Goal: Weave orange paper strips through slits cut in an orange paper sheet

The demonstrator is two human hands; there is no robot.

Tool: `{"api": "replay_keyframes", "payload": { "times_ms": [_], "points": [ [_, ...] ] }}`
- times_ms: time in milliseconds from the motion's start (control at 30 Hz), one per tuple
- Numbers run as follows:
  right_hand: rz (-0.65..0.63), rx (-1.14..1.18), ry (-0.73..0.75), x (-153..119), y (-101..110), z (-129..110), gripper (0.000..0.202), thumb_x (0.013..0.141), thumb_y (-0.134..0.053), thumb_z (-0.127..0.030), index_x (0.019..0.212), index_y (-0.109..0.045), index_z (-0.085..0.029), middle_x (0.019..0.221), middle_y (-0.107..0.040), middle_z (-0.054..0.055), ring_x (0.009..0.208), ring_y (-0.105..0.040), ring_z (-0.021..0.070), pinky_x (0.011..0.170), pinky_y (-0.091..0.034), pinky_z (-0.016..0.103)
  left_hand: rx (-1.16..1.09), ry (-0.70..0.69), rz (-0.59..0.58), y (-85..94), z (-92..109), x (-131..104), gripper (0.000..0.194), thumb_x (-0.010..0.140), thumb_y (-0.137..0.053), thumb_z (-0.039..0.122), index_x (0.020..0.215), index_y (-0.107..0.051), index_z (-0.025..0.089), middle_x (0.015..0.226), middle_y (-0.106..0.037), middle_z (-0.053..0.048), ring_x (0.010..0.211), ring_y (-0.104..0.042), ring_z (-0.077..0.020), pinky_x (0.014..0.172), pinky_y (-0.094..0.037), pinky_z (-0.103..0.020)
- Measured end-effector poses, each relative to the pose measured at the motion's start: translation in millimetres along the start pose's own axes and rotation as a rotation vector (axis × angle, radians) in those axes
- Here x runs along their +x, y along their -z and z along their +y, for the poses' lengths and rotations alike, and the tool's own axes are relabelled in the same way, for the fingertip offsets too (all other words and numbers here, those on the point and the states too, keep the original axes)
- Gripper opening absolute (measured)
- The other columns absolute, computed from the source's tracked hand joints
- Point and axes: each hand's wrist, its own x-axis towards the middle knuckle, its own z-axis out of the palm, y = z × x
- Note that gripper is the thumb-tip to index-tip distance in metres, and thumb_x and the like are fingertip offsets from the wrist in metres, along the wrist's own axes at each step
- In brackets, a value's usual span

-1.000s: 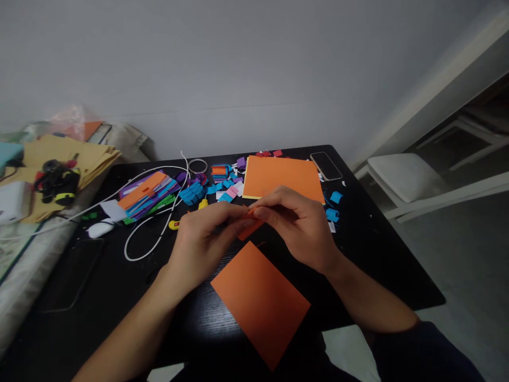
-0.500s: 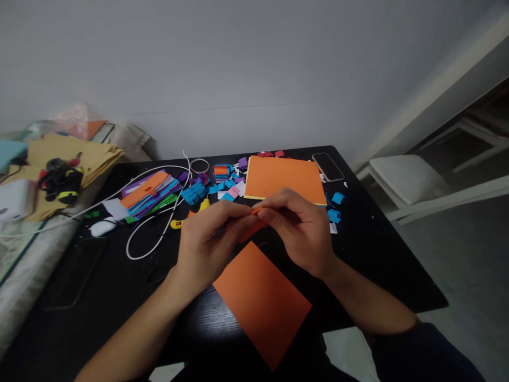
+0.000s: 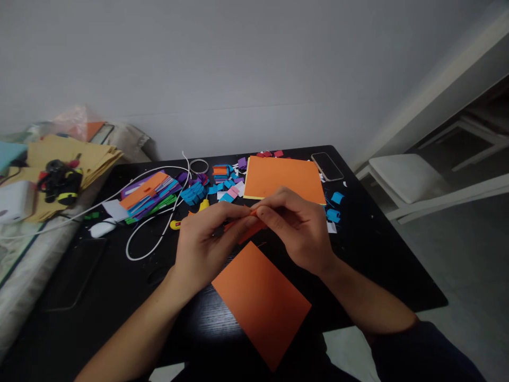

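Observation:
Between my two hands is a piece of orange paper (image 3: 251, 231), pinched along its upper edge and partly hidden by the fingers. My left hand (image 3: 207, 241) grips it from the left with thumb and forefinger. From the other side my right hand (image 3: 300, 231) pinches the same edge, its thumb almost meeting the left one. Below them an orange sheet (image 3: 262, 307) lies flat and turned cornerwise near the table's front edge. Just behind my left hand a yellow cutter (image 3: 203, 205) shows in part.
A stack of paper (image 3: 284, 178) with orange on top lies at the back, beside a phone (image 3: 327, 167). Colourful cut strips (image 3: 149, 193), small blue pieces (image 3: 194, 193) and a white cable (image 3: 129, 244) spread leftward. Brown envelopes (image 3: 95, 151) are piled at far left.
Hardly anything differs. My fingers have shifted very slightly on the orange paper, and both hands stay in nearly the same place.

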Motion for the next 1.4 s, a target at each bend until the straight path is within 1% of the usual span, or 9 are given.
{"api": "replay_keyframes", "payload": {
  "times_ms": [200,333,433,567,700,800,967,1167,1400],
  "points": [
    [-0.015,0.128,-0.095,-0.7,-3.0,2.6,0.017,0.092,-0.078,-0.028,0.109,-0.075,-0.025,0.104,-0.077,0.003,0.097,-0.073,0.0161,0.084,-0.062,0.030,-0.079,0.071,0.070,1.0,-1.6,1.7,0.005,0.094,-0.074,0.027,0.091,-0.078,0.024,0.076,-0.075,0.003,0.064,-0.065,-0.0106,0.059,-0.051,-0.022],
    [0.033,0.162,-0.172,-0.3,-3.6,4.3,0.014,0.087,-0.083,-0.026,0.098,-0.075,-0.023,0.095,-0.078,0.001,0.087,-0.075,0.0149,0.080,-0.064,0.029,-0.189,0.150,0.124,0.4,-4.0,1.8,0.008,0.093,-0.076,0.031,0.091,-0.078,0.024,0.081,-0.077,0.001,0.068,-0.067,-0.0120,0.061,-0.053,-0.023],
    [0.067,0.136,-0.138,2.1,-2.7,2.9,0.010,0.087,-0.082,-0.024,0.095,-0.077,-0.025,0.094,-0.079,0.000,0.087,-0.076,0.0154,0.081,-0.065,0.030,-0.228,0.175,0.079,1.1,-5.0,2.4,0.011,0.094,-0.075,0.030,0.087,-0.077,0.022,0.076,-0.074,0.001,0.064,-0.064,-0.0113,0.058,-0.051,-0.023],
    [0.071,0.117,-0.092,4.6,-1.0,-0.1,0.007,0.091,-0.078,-0.020,0.096,-0.079,-0.026,0.097,-0.080,0.000,0.094,-0.076,0.0157,0.090,-0.065,0.032,-0.228,0.139,-0.025,2.4,-6.3,4.8,0.009,0.095,-0.072,0.027,0.089,-0.076,0.021,0.076,-0.073,0.001,0.066,-0.066,-0.0110,0.061,-0.054,-0.022],
    [0.040,0.065,-0.092,3.2,1.0,0.1,0.009,0.091,-0.077,-0.020,0.098,-0.079,-0.026,0.100,-0.080,0.000,0.095,-0.076,0.0165,0.090,-0.065,0.034,-0.205,0.044,0.073,1.3,-7.8,5.1,0.021,0.089,-0.080,0.021,0.110,-0.077,0.023,0.096,-0.079,-0.001,0.081,-0.073,-0.0133,0.075,-0.061,-0.025],
    [0.030,0.033,-0.070,1.2,1.5,1.1,0.010,0.092,-0.078,-0.021,0.100,-0.079,-0.026,0.103,-0.080,0.001,0.097,-0.076,0.0167,0.091,-0.065,0.034,-0.167,-0.009,0.126,0.6,-8.0,3.0,0.022,0.088,-0.082,0.019,0.109,-0.079,0.025,0.099,-0.081,-0.001,0.084,-0.076,-0.0136,0.078,-0.063,-0.026],
    [0.010,0.058,-0.053,-0.3,-0.1,2.8,0.019,0.090,-0.080,-0.020,0.107,-0.078,-0.028,0.102,-0.080,0.000,0.093,-0.076,0.0151,0.085,-0.066,0.030,-0.097,-0.003,0.157,0.7,-7.5,0.0,0.020,0.088,-0.082,0.020,0.106,-0.080,0.028,0.096,-0.083,0.001,0.081,-0.076,-0.0128,0.074,-0.061,-0.025],
    [0.022,0.069,-0.097,0.0,0.3,3.2,0.012,0.089,-0.081,-0.022,0.100,-0.077,-0.026,0.099,-0.080,0.001,0.092,-0.077,0.0167,0.087,-0.066,0.033,-0.079,-0.003,0.156,2.2,-7.3,-0.2,0.015,0.088,-0.083,0.022,0.102,-0.081,0.027,0.093,-0.082,0.001,0.079,-0.076,-0.0138,0.073,-0.061,-0.026],
    [0.003,0.251,-0.253,5.0,0.9,6.9,0.026,0.086,-0.085,-0.033,0.106,-0.068,-0.028,0.094,-0.079,0.000,0.089,-0.077,0.0170,0.083,-0.066,0.032,-0.250,0.056,0.062,4.7,-5.9,2.1,0.018,0.094,-0.076,0.025,0.111,-0.080,0.028,0.103,-0.082,-0.002,0.087,-0.077,-0.0169,0.076,-0.064,-0.028]
  ]
}}
